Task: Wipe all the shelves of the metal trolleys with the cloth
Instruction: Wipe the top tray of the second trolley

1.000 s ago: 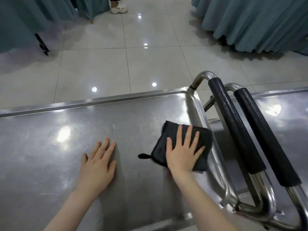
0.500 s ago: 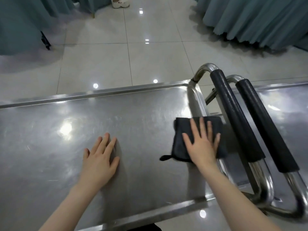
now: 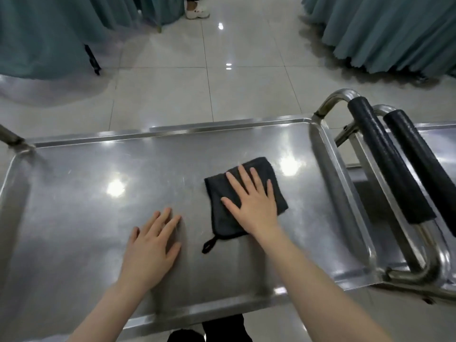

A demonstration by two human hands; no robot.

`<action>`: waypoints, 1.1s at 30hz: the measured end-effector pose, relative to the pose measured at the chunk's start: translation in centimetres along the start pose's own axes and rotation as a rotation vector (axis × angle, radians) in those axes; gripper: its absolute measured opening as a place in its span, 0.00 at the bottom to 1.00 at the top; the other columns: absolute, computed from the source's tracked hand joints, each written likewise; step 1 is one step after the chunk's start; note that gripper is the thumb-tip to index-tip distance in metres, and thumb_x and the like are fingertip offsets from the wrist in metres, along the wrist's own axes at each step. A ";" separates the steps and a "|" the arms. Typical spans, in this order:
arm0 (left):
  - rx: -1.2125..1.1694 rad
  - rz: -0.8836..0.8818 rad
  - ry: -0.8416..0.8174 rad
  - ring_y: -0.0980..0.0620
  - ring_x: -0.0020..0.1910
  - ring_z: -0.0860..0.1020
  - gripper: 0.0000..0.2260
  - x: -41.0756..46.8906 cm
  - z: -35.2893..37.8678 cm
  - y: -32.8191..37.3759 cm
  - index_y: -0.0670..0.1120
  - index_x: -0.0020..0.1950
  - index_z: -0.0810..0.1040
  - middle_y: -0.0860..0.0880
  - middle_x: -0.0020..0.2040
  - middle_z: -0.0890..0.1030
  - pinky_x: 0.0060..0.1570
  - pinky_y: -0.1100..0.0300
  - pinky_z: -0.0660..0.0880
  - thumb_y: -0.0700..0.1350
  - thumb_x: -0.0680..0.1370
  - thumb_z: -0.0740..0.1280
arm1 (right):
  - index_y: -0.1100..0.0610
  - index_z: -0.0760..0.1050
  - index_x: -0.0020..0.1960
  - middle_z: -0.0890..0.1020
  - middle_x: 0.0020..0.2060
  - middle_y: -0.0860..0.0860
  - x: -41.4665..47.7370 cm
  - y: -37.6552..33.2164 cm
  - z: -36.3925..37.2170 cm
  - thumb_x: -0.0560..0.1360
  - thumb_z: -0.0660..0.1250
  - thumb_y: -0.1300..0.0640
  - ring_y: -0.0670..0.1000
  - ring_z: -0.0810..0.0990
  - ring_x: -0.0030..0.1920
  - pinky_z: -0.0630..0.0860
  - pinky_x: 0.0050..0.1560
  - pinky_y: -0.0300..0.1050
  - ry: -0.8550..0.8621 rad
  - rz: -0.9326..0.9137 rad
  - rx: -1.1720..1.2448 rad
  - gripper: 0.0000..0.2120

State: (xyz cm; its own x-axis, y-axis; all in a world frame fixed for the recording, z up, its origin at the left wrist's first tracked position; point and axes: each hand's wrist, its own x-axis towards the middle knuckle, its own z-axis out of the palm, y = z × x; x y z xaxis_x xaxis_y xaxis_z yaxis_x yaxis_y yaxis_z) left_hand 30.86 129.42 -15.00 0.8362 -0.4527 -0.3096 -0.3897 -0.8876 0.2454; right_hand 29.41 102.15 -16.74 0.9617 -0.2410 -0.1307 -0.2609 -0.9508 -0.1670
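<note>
A folded black cloth (image 3: 219, 186) with a small hanging loop lies on the top shelf (image 3: 74, 193) of a shiny metal trolley. My right hand (image 3: 254, 203) presses flat on the cloth with straight, spread fingers, right of the shelf's middle. Just left of the cloth, my left hand (image 3: 153, 240) rests flat on the bare steel. A second trolley (image 3: 439, 137) stands against the first on the right.
Two black foam-covered handles (image 3: 385, 159) of the trolleys rise side by side at the right. Teal curtains (image 3: 385, 30) hang at the back right and back left over the tiled floor (image 3: 192, 95). A person's white shoe (image 3: 197, 13) shows at the top.
My right hand has slid the cloth leftward, away from the shelf's right rim toward the middle. My left hand has stayed flat in place. The camera view has pulled back.
</note>
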 end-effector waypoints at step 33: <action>-0.025 -0.051 -0.043 0.55 0.78 0.46 0.30 -10.1 -3.2 -17.5 0.60 0.78 0.48 0.58 0.78 0.41 0.75 0.56 0.51 0.55 0.80 0.60 | 0.41 0.43 0.79 0.42 0.79 0.47 1.0 -14.1 2.4 0.79 0.42 0.34 0.55 0.38 0.78 0.42 0.72 0.71 0.045 0.368 0.051 0.30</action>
State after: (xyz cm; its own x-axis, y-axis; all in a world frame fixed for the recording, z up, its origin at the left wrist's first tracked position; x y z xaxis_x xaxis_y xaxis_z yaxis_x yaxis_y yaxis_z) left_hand 30.50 149.76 -13.25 0.8373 -0.4106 -0.3612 -0.3367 -0.9075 0.2511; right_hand 33.84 115.78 -16.82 0.8050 -0.5746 -0.1479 -0.5930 -0.7880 -0.1659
